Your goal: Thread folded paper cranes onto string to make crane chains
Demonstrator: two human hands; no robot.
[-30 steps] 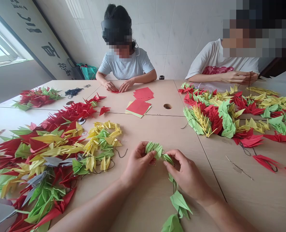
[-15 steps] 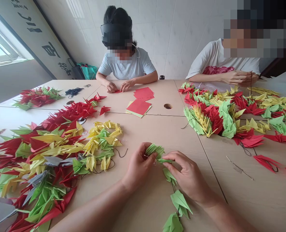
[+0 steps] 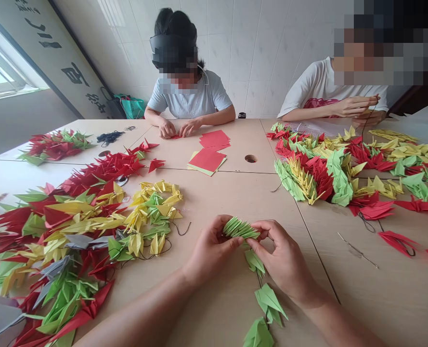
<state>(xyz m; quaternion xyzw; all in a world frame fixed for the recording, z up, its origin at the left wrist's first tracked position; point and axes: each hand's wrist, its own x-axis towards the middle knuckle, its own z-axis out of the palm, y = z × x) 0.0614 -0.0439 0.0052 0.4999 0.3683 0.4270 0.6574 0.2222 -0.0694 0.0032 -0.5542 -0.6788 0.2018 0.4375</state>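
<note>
A tight stack of folded green paper pieces (image 3: pixel 239 228) is held between my two hands above the table. My left hand (image 3: pixel 214 246) is closed round its left end, thumb at the front. The fingers of my right hand (image 3: pixel 280 255) pinch its right end. Below the stack, more green folded pieces (image 3: pixel 269 301) lie spaced out on a dark cord that runs toward the table's near edge. To the left of my left hand lies a loop of yellow and green folded pieces (image 3: pixel 156 205) with a loose cord end.
A big heap of red, yellow, green and grey folded paper (image 3: pixel 72 207) covers the left. Strung colourful pieces (image 3: pixel 332 168) and a thin wire (image 3: pixel 358 249) lie right. Square sheets (image 3: pixel 208 160) lie beyond. Two people sit opposite, hands busy.
My right hand has moved slightly left and up against the stack, and the green piece it held apart now sits against the others. The person at right has raised one hand.
</note>
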